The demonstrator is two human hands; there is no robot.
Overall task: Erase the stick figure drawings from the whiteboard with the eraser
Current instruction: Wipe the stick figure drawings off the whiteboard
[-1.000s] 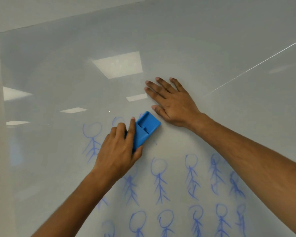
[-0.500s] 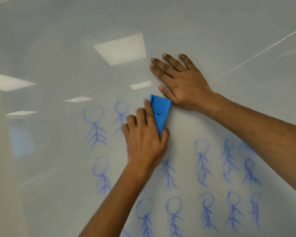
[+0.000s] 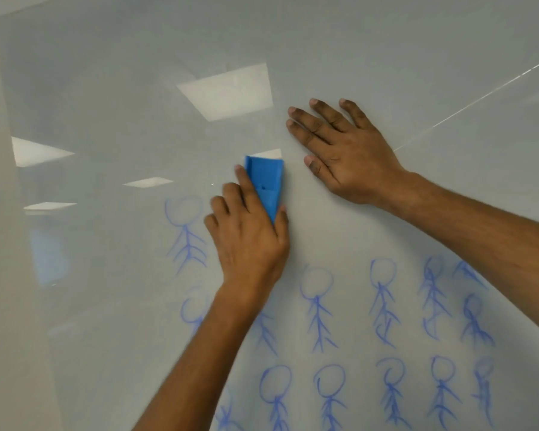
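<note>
Now, left hand [image 3: 249, 244]: fingers pinched blue eraser [image 3: 266, 185] against whiteboard [image 3: 137, 88].
Right hand [image 3: 346, 154]: at 2 o'clock, fingers spread flat.
Stick figures [image 3: 318, 309]: at 5 o'clock.

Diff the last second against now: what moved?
The left hand swung the eraser from tilted right to nearly upright, sliding left, away from the right hand. Grip unchanged. Right hand stays flat on the whiteboard; the remaining stick figures look untouched.

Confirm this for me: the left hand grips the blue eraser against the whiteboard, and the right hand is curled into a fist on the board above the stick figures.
Not a fist. The head view shows the right hand lying flat, fingers spread, on the whiteboard. The rest holds: the left hand grips the blue eraser, stick figures below.
</note>
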